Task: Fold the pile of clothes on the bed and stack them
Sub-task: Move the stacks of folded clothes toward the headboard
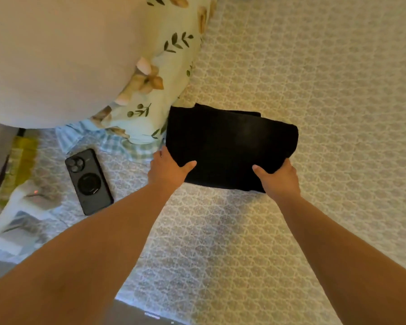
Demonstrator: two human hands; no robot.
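Black folded garment [230,146] lay flat on the patterned bedspread [314,113], its long axis running left to right across your view, its left edge just beside a floral pillow [155,102]. You held it by the near edge with both hands: your left hand [168,171] gripped the near-left corner, thumb laid on top of the cloth and fingers tucked out of sight beneath, while your right hand [279,178] gripped the near-right corner the same way. The garment sat directly ahead of you, squarely between your forearms, neither hand clearly nearer to it than the other. By the look of it the piece was already folded and ready to be lifted or slid onto a stack, a move that would call for both corners rising together. A dark phone [88,181] lay to your left, apart from the cloth.
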